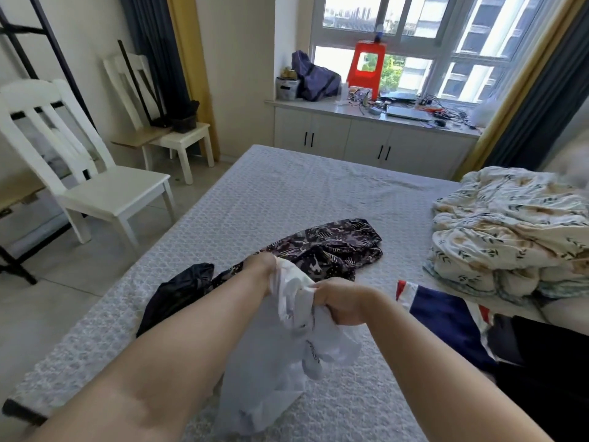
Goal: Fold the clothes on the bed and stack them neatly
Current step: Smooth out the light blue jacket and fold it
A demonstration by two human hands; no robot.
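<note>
dark print on the white garment (314, 352) — too small and crumpled to read, no other lettering legible

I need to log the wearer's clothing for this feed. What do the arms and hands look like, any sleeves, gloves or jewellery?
Both forearms are bare as far as the frame shows, with no sleeves in view. The left hand and right hand wear no gloves, and no watch, bracelet or ring is visible.

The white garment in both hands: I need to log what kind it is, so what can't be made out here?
Head view only:
- white garment: bunched in left hand and right hand, so its type is unclear; small print unreadable.
- dark garment: partly behind the left forearm.
- navy cloth: partly under black fabric.
</note>
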